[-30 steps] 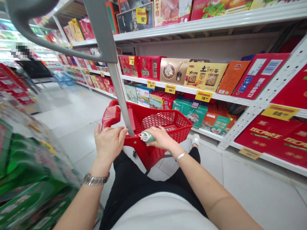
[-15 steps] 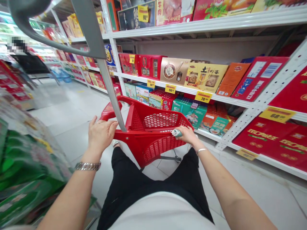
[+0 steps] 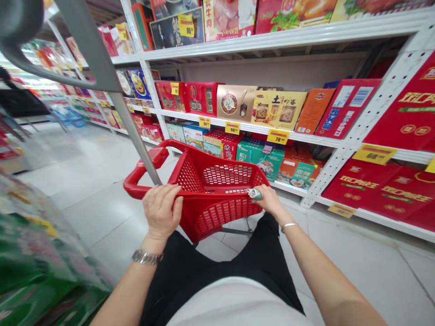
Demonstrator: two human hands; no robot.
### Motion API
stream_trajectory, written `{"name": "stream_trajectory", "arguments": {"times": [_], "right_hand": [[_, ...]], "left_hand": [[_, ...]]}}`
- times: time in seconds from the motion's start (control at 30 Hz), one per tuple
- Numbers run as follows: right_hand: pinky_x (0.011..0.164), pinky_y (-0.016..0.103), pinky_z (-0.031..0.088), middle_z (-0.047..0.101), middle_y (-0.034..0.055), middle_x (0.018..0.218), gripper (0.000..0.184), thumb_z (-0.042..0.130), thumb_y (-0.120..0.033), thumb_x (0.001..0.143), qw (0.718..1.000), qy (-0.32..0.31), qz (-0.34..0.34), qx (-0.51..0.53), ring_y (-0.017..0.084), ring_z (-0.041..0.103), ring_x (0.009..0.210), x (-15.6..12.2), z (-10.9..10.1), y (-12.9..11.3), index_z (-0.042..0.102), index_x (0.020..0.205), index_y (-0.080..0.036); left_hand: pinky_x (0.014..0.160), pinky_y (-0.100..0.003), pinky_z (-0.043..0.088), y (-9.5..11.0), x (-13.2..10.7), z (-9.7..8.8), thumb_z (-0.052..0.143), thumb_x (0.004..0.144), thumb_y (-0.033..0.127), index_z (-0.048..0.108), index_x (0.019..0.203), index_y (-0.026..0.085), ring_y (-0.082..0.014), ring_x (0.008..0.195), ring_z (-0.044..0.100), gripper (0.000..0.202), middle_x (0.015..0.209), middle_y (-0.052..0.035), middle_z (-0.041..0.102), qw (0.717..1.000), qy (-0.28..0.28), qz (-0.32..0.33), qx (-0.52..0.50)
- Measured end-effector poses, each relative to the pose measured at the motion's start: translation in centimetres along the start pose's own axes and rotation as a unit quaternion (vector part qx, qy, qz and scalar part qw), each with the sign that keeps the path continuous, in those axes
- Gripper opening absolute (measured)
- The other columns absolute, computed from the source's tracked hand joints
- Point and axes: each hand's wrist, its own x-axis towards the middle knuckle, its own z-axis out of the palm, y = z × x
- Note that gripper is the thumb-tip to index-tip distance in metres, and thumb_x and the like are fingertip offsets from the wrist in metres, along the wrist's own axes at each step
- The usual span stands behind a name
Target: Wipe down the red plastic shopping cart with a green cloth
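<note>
The left hand [image 3: 162, 210] curls over the near rim of a red shopping basket [image 3: 217, 217]. The right hand [image 3: 269, 201], well apart from it with the arm reaching forward, rests at the right rim and pinches a small green-and-white item [image 3: 254, 194]. Farther right, gift boxes [image 3: 260, 158] fill white shelves [image 3: 251, 130].

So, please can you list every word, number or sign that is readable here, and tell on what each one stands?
"98" on the yellow price tag on a dark gift box, top shelf
"牛肉" on the red-and-cream gift box, top shelf
"土" on the yellow gift box
"78" on the yellow shelf tag
"68" on the large yellow shelf tag
Other box print and the smaller tags are too small or blurred to read.
</note>
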Motion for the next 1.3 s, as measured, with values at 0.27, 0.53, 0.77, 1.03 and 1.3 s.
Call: {"name": "stream_trajectory", "arguments": {"times": [0.27,0.53,0.77,1.03,1.3], "right_hand": [[0.099,0.041,0.041,0.067,0.0096,0.113,0.042,0.078,-0.038,0.082,1.0,0.0,-0.01,-0.01,0.028,0.062,0.108,-3.4,-0.2,-5.2,0.065,0.118,-0.023],[0.09,0.04,0.049,0.068,0.0109,0.114,0.043,0.072,-0.05,0.086,0.996,-0.047,-0.08,0.012,0.028,0.067,0.104,0.4,-0.3,-17.7,0.063,0.116,-0.02],[0.089,0.041,0.05,0.067,0.0119,0.115,0.04,0.071,-0.043,0.087,0.995,-0.057,-0.083,0.021,0.027,0.067,0.103,0.9,0.4,-19.2,0.06,0.117,-0.017],[0.093,0.04,0.046,0.067,0.0098,0.116,0.037,0.074,-0.031,0.083,0.999,-0.039,-0.026,0.018,0.028,0.064,0.108,-3.2,0.2,-13.8,0.062,0.117,-0.021],[0.096,0.039,0.045,0.069,0.0088,0.115,0.043,0.073,-0.025,0.084,0.998,-0.01,0.004,0.067,0.026,0.063,0.11,-6.5,0.7,-9.3,0.062,0.125,-0.021]], "left_hand": [[0.121,-0.068,0.009,1.3,1.6,5.9,0.043,0.096,0.048,0.071,0.123,0.026,-0.037,0.143,0.043,0.045,0.141,-0.0112,0.063,0.98,-0.193,-0.028,0.043],[0.12,-0.069,0.004,0.1,1.8,6.5,0.038,0.096,0.05,0.078,0.103,0.028,-0.0363,0.143,0.043,0.047,0.136,-0.008,0.067,0.968,-0.237,-0.061,0.061],[0.118,-0.067,0.014,-2.3,2.3,6.6,0.037,0.094,0.04,0.08,0.086,0.026,-0.0373,0.134,0.053,0.047,0.124,-0.0119,0.073,0.969,-0.235,-0.03,0.074],[0.117,-0.069,0.015,-5.4,2.8,7.5,0.04,0.09,0.043,0.08,0.08,0.03,-0.039,0.126,0.059,0.044,0.117,-0.0101,0.076,0.968,-0.244,-0.033,0.048],[0.115,-0.063,0.023,-6.6,3.3,7.5,0.037,0.092,0.044,0.082,0.084,0.031,-0.0364,0.12,0.063,0.047,0.112,-0.0085,0.078,0.959,-0.276,-0.012,0.065]]}}
